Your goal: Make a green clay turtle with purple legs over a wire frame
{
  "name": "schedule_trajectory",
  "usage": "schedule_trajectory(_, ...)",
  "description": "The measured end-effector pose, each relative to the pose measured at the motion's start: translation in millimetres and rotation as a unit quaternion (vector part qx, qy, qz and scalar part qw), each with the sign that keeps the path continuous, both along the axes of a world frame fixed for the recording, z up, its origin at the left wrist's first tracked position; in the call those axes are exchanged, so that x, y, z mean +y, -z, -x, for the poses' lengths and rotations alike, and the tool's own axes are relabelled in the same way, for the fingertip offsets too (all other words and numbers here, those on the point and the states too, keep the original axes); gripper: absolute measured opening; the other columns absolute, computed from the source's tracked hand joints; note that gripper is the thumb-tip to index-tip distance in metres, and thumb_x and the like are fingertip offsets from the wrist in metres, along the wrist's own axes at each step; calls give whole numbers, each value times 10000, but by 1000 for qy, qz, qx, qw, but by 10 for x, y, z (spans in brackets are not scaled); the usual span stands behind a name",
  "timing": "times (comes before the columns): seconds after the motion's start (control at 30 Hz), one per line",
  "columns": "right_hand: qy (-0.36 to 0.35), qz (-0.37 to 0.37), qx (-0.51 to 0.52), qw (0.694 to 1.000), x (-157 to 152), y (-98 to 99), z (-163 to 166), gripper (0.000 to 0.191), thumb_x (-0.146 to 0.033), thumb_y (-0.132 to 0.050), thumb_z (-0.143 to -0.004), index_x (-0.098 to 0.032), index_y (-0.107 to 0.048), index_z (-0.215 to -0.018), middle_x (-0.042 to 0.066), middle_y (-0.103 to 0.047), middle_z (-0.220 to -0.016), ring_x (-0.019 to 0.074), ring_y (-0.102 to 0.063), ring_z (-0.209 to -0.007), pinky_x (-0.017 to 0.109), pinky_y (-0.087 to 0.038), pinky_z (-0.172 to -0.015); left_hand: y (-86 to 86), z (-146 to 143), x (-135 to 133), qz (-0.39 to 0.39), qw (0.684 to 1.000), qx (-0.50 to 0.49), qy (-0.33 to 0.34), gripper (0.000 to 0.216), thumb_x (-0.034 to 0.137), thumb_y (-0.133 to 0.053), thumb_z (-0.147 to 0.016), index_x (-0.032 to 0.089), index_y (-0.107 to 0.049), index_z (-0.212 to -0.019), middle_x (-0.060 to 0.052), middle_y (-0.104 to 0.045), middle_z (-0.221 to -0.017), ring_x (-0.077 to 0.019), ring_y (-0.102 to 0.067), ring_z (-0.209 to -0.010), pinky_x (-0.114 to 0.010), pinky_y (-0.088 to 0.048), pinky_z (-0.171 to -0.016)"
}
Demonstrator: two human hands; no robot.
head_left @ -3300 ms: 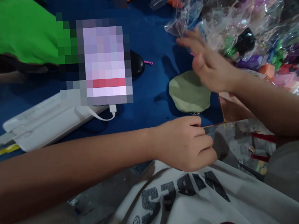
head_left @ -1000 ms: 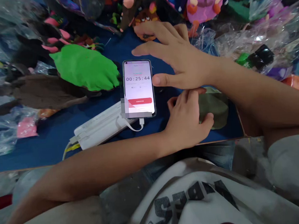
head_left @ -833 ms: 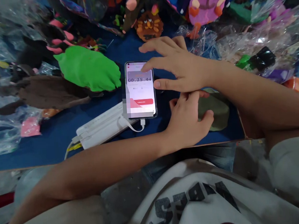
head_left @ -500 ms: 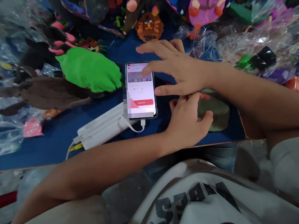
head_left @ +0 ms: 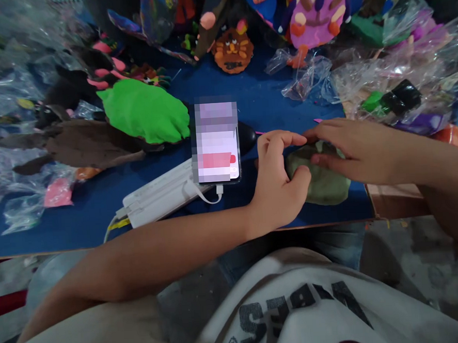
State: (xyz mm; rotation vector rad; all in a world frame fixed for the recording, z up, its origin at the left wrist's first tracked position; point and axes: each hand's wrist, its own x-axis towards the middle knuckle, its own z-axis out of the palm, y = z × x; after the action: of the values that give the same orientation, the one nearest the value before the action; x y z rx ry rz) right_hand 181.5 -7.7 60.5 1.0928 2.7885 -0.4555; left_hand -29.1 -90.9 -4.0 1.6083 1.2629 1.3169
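The olive clay lump [head_left: 322, 178] lies on the blue desk [head_left: 263, 94], close to its near edge, and both my hands are on it. My left hand [head_left: 278, 181] comes in from the left of the lump, forearm stretched low along the desk's near edge, wrist bent slightly up; its fingers [head_left: 279, 137] curl over the lump's far left rim while the thumb presses into the near left side, so the hand pinches the clay. My right hand [head_left: 353, 146] lies palm down across the top of the lump, forearm running off to the right, fingers nearly straight and close together, their tips meeting my left fingertips above the clay. Just left of the lump stands a phone [head_left: 216, 141], its cable looping to a white power bank [head_left: 158, 194] further left. Beyond the phone, further left again, rests a bright green clay slab [head_left: 143, 112] on a brown clay piece [head_left: 83, 144]. Behind the lump, crumpled clear plastic bags [head_left: 382, 74] crowd the desk.
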Motion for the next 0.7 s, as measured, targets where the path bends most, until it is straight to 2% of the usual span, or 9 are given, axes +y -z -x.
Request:
schedule_trajectory(0.07, -4, -1, 21, 1000, -26, 83, -50, 614, -574, -531, -1093, -167, -568, -1552, 201, -687, -1371, 405, -660, -1259, 559, -508, -1058, -8, -1, -1, 0, 1000, 0, 6, 417, 91, -611, -863, 253, -572, -1245, -103, -600, -1351, -276, -600, -1343, -501, -504, -1177)
schedule_trajectory(0.13, 10, 1, 31, 999, 2, 143, -43, 689, -633, -587, -1049, -167, -561, -1556, 214, -668, -1408, 434, -622, -1301, 590, -491, -1087, -10, -3, 1, 1, 1000, -2, 9, 388, 98, -622, -874, 253, -589, -1229, -102, -600, -1347, -268, -606, -1337, -493, -510, -1169)
schedule_trajectory(0.3, 32, 65, 68, 995, 171, 228, 4, 591, -736, -635, -982, -209, -684, -1246, 156, -710, -1207, 396, -636, -1188, 535, -499, -988, 2, -4, 7, -12, 1000, -7, 5, 347, 102, -651, -897, 257, -603, -1203, -91, -613, -1323, -262, -609, -1330, -475, -524, -1151)
schedule_trajectory(0.4, 31, 64, 73, 995, 197, 246, 6, 658, -807, -610, -964, -204, -684, -1216, 155, -686, -1200, 391, -625, -1186, 523, -489, -990, 5, -2, 8, -10, 1000, -7, -1, 340, 97, -650, -896, 260, -599, -1189, -84, -618, -1312, -261, -615, -1318, -482, -524, -1154)
schedule_trajectory(0.47, 26, 31, 66, 997, 170, 238, 30, 648, -784, -613, -960, -191, -683, -1209, 166, -681, -1204, 398, -626, -1179, 519, -480, -995, -1, 0, 7, -14, 1000, -6, -2, 346, 95, -644, -884, 263, -596, -1183, -79, -625, -1304, -264, -616, -1314, -493, -522, -1159)
schedule_trajectory(0.57, 24, -6, 34, 999, 113, 185, 115, 503, -650, -631, -972, -187, -673, -1162, 167, -717, -1158, 394, -661, -1127, 496, -446, -965, -26, 2, 3, -7, 1000, 0, -3, 353, 94, -626, -877, 269, -586, -1182, -77, -636, -1308, -269, -617, -1323, -504, -524, -1160)
schedule_trajectory(0.7, 50, 3, -3, 999, 79, 105, 227, 390, -553, -639, -982, -187, -636, -1118, 159, -758, -1103, 360, -704, -1017, 464, -390, -938, -57, 1, -2, 22, 1000, 17, -10, 321, 123, -601, -903, 276, -578, -1185, -88, -635, -1332, -267, -619, -1353, -497, -535, -1144)
